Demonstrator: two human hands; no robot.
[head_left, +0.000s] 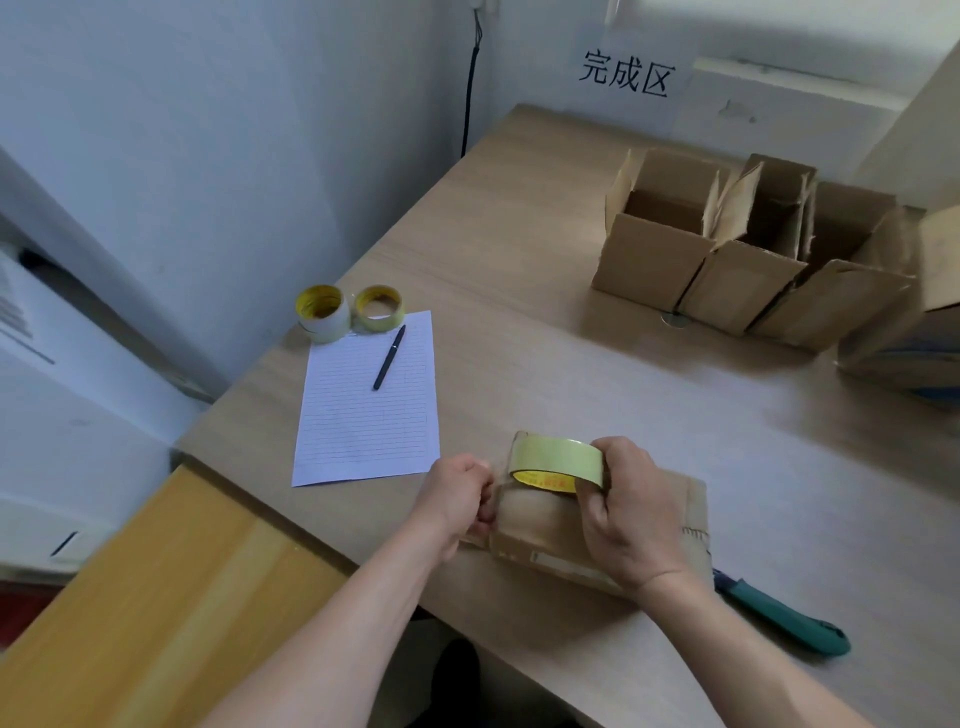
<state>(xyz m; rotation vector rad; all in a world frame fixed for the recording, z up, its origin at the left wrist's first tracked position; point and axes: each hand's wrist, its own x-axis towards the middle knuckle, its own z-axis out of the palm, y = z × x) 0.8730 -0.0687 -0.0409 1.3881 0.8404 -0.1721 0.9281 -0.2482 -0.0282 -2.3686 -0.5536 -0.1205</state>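
Observation:
A small brown cardboard box (540, 525) lies on the wooden table (545, 364) near its front edge. My right hand (631, 512) grips a roll of yellowish clear tape (556, 460) held over the box's top. My left hand (460, 496) is curled at the box's left end, its fingers pinching at the box edge or the tape's end; which one is unclear. The far side of the box is hidden by my right hand.
Three open cardboard boxes (737, 249) stand at the back right. A lined sheet (366, 410) with a black pen (389, 357) lies left of centre, two tape rolls (348, 310) behind it. A teal utility knife (779, 613) lies right of my right wrist.

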